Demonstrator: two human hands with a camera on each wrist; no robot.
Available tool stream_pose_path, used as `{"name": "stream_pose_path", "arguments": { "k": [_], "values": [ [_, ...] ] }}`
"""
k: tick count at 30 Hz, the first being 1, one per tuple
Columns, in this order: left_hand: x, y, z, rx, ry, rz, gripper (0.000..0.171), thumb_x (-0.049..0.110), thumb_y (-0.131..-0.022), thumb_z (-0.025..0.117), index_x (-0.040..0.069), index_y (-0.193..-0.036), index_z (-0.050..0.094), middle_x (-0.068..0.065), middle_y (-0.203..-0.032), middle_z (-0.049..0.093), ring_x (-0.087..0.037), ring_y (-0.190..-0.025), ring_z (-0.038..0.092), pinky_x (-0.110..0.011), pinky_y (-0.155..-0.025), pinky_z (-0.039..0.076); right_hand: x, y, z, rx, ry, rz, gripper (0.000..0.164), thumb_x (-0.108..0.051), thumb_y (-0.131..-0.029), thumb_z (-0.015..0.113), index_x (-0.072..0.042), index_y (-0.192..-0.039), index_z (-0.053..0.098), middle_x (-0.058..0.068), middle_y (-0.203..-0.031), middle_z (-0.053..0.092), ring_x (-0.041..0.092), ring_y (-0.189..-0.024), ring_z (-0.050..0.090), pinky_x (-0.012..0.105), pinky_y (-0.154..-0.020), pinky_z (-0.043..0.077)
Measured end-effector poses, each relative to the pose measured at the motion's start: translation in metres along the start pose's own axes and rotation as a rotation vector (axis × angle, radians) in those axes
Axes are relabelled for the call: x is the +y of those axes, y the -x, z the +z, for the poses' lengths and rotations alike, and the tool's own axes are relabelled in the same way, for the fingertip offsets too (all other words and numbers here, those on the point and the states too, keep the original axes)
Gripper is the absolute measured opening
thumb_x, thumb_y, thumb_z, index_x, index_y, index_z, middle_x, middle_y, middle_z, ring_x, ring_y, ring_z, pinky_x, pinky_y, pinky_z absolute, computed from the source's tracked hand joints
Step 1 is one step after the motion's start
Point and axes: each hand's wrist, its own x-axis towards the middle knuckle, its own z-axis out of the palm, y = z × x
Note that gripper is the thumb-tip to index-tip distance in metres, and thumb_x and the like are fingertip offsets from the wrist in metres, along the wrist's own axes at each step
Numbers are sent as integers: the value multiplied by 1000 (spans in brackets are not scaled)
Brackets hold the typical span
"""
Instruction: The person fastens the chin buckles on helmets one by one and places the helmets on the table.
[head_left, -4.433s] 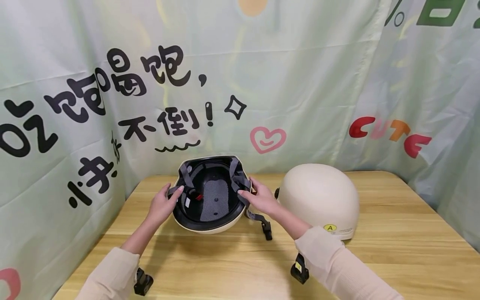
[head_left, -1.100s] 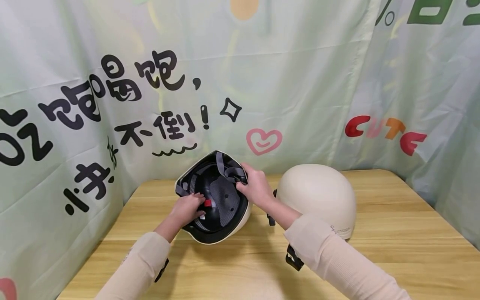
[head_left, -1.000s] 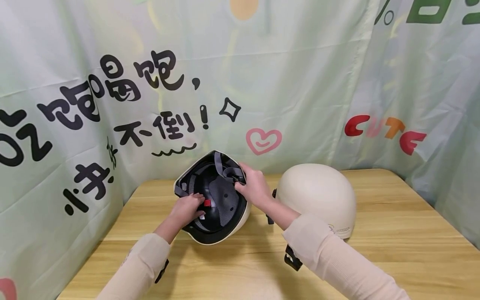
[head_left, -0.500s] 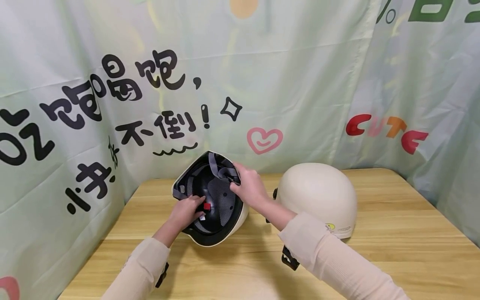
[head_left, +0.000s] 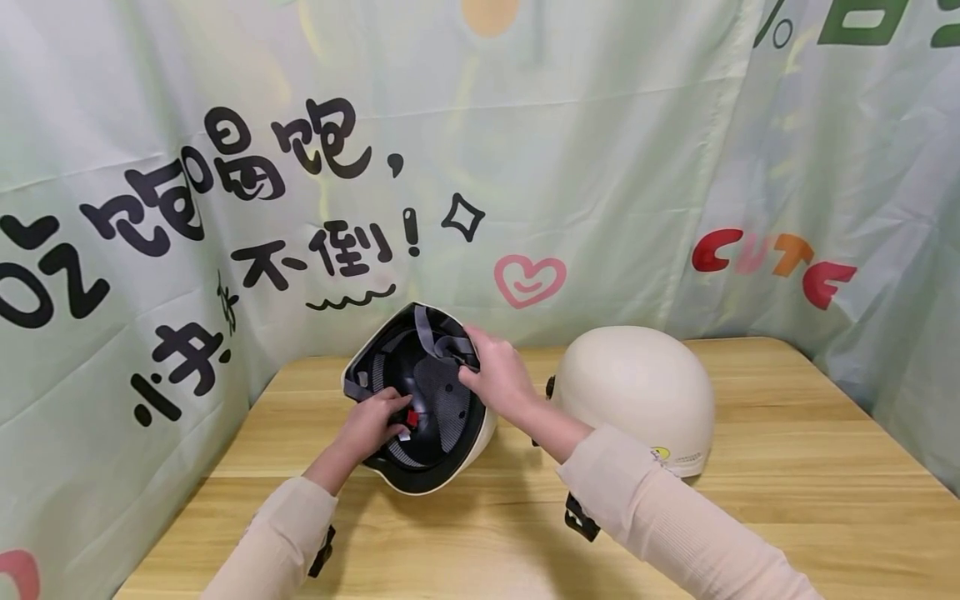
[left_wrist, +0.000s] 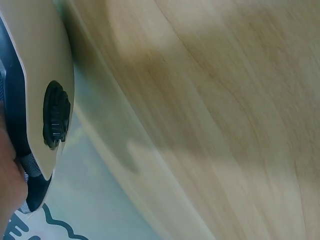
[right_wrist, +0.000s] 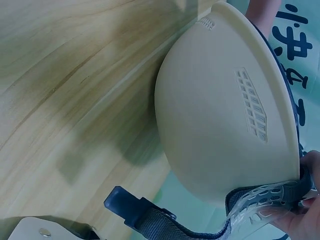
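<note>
A cream helmet (head_left: 486, 437), its black padded inside turned toward me, is tilted over the table in the head view. My left hand (head_left: 369, 429) reaches over its left rim, thumb and fingertips pinching a buckle with a red tab (head_left: 412, 418); most of the buckle is hidden by the hand. My right hand (head_left: 497, 371) grips the right rim, thumb inside by the grey strap (head_left: 426, 332). In the right wrist view, a strap end with a black clip (right_wrist: 125, 205) hangs beside that hand. The left wrist view shows a round black piece (left_wrist: 56, 115) on the shell.
A second cream helmet (head_left: 630, 400) stands dome up on the wooden table (head_left: 787, 450), right of my right forearm, with a black clip (head_left: 581, 517) in front. A printed cloth curtain (head_left: 600, 167) hangs close behind the table.
Since the earliest frame, my left hand has moved from the rim into the helmet, onto the buckle. The helmet has turned, its inside facing left. Lately, the red tab has shifted slightly downward.
</note>
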Motion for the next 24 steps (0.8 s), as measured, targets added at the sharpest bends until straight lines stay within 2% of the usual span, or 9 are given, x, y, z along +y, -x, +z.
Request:
{"name": "stream_pose_path", "arguments": {
  "k": [6, 12, 17, 24],
  "values": [
    [1, -2, -3, -36, 52, -19, 45, 12, -64, 82, 1, -106, 69, -5, -88, 57, -19, -79, 61, -35, -67, 51, 1, 2, -1, -6, -1, 7, 55, -8, -78, 65, -2, -130, 50, 19, -124, 59, 33, -109, 59, 43, -88, 50],
    [0, -4, -4, -39, 38, 31, 38, 7, -64, 81, -1, -100, 70, -5, -85, 54, -17, -76, 58, -32, -66, 51, 4, 4, -2, 3, 0, 12, 56, -8, -79, 65, -2, -131, 49, 19, -122, 60, 34, -107, 60, 44, -86, 50],
    [-1, -4, -3, -14, 30, 74, 29, 6, -63, 80, 2, -90, 70, -5, -83, 52, -16, -75, 57, -29, -66, 51, 6, 7, -3, 2, 5, 16, 56, -9, -80, 65, -3, -133, 48, 17, -125, 59, 33, -109, 59, 43, -88, 50],
    [-1, -3, -1, 78, 131, 83, 26, 10, -64, 81, 4, -86, 67, -4, -84, 55, -17, -76, 58, -32, -68, 51, 7, 11, -3, -4, -4, 31, 56, -9, -81, 66, -2, -133, 48, 18, -127, 57, 33, -113, 57, 43, -93, 48]
  ]
}}
